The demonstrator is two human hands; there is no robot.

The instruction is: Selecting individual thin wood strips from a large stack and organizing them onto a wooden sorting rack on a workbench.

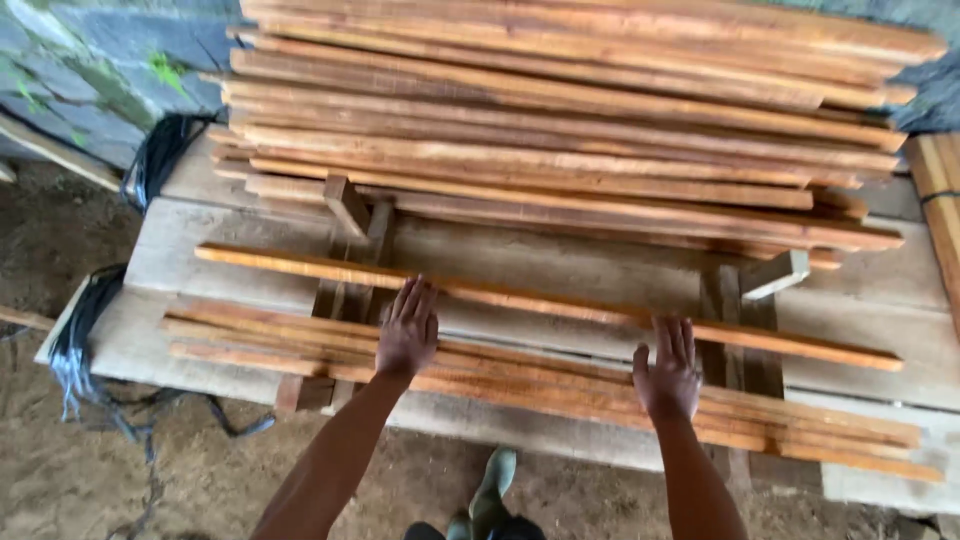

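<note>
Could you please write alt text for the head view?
Both hands, left hand and right hand, reach open-palmed to a single long wooden slat on a grey workbench, between a near slat bundle and a large stack.

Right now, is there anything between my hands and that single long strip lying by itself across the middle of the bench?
Nothing visible. The left hand and right hand lie flat over the near bundle of strips, fingertips right at the single strip. The big stack sits beyond it.

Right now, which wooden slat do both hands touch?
The lone slat lying apart between the two piles; left hand and right hand reach it.
</note>
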